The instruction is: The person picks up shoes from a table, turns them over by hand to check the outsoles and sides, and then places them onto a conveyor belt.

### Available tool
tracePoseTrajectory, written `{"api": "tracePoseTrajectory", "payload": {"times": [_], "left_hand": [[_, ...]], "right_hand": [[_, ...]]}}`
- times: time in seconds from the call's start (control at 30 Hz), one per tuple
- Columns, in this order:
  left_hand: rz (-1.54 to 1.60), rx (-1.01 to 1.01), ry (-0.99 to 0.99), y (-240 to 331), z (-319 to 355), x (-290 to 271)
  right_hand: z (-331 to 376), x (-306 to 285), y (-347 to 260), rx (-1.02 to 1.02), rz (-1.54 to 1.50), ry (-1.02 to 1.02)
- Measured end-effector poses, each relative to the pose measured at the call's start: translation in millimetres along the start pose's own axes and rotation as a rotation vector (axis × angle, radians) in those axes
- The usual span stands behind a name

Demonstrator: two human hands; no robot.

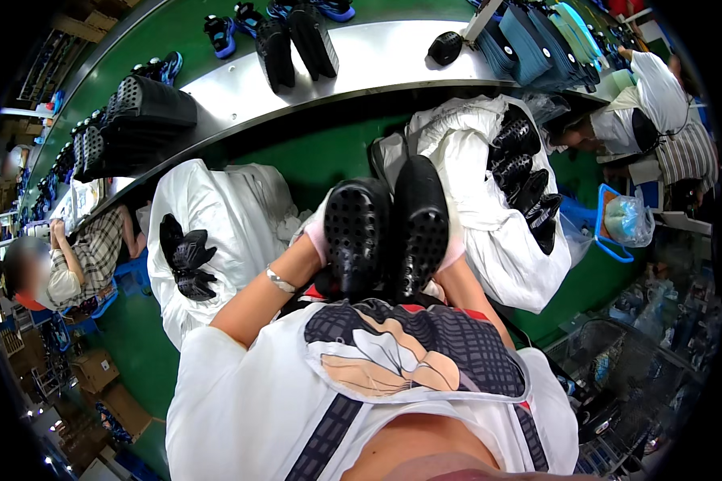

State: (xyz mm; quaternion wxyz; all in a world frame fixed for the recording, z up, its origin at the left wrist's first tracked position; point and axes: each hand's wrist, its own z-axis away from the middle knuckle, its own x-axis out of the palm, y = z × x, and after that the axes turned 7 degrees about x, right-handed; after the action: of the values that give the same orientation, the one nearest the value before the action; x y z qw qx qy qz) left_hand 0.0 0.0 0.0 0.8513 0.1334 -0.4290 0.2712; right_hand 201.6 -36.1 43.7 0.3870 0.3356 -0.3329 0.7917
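My left hand (318,237), in a pale covering, grips the outer side of a glossy black moulded plastic shoe insert (358,232); its dotted toe end faces me. Beside it, my right hand (455,245) holds a longer black shoe insert (421,212), also with a dotted toe end. Both are upright above my lap, side by side. Most of my fingers are hidden behind them. To the right, a white sack (515,268) gapes with several black inserts (521,172) inside. A white sack (217,180) at the left has a few black inserts (188,256) on it.
A metal-edged bench (233,100) curves across the far side, bearing nested black inserts (148,104), blue-black shoes (219,36) and blue-grey insoles (529,40). Seated people (76,264) work at left and right. A blue-rimmed basket (614,255) and wire crate (618,377) stand at my right.
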Motion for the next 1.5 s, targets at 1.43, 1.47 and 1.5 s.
{"api": "tracePoseTrajectory", "payload": {"times": [1.43,1.47,1.5], "left_hand": [[0.161,0.222,-0.036,264.9,-287.8,118.8],[0.172,0.237,0.022,266.0,-290.1,126.2],[0.185,0.255,0.082,267.4,-288.8,133.9]], "right_hand": [[-373.3,19.8,-256.3,0.131,0.166,0.116],[-375.9,22.0,-263.8,0.156,0.163,0.106],[-379.0,22.6,-269.1,0.184,0.162,0.095]]}}
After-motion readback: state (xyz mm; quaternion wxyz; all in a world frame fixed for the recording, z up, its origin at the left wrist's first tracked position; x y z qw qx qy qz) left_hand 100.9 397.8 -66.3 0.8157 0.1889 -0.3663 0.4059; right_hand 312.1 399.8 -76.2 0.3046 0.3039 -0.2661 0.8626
